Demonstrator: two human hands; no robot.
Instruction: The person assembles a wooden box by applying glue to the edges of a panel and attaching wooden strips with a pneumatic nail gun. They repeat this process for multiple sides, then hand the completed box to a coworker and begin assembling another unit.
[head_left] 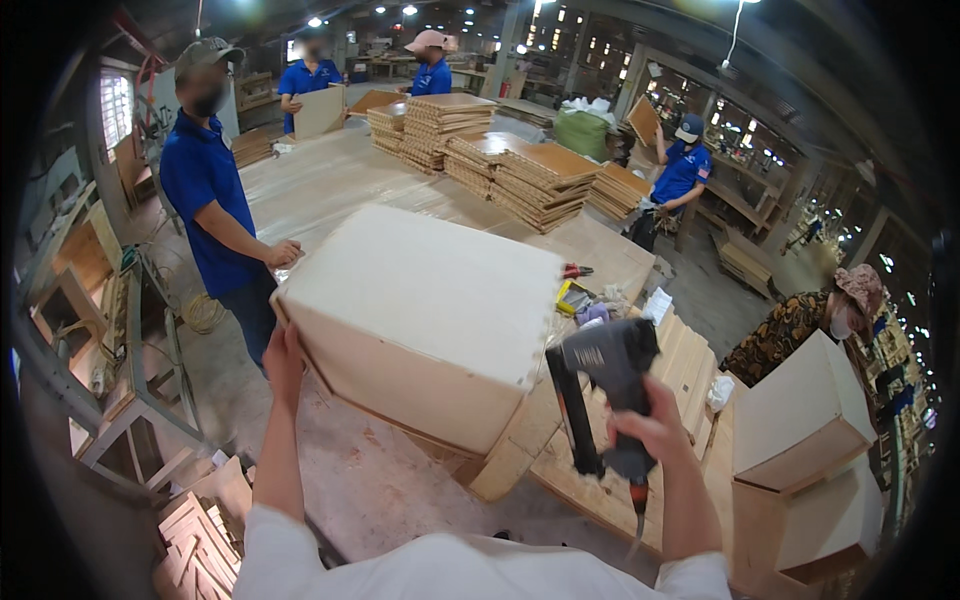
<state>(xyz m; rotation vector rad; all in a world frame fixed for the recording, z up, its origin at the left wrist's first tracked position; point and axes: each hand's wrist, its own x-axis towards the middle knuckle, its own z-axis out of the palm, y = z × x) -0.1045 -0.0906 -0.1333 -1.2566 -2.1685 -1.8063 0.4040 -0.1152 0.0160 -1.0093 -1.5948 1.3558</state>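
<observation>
- Two bare hands are in my view, with one pale box (pixel 430 290) in front of and between them.
- The left hand (pixel 284 352) lies against the box's left end, by the near corner; its fingers are partly hidden, so I cannot tell whether they grip or only steady.
- The right hand (pixel 652 420) is wrapped around the handle of a nail gun (pixel 628 372), raised to the right of the box and apart from it; a hose (pixel 638 528) hangs below that hand.
- Done, as I judge it: the box has its shape, since the top and the long near side meet along one edge.
- Left, as I judge it: possibly some fastening, given the gun in hand. I cannot make out nail heads from here, so how much remains is unclear to me.
- To the right of the right hand, an upper box (pixel 795 400) sits on a lower box (pixel 828 508); both look put together.
- Beyond both hands, stacks (pixel 545 185) of loose panels rest on the table (pixel 300 185); I count those as unbuilt.
- Past the left hand, a co-worker's hand (pixel 284 253) is near the box's far left corner; contact is unclear to me.
</observation>
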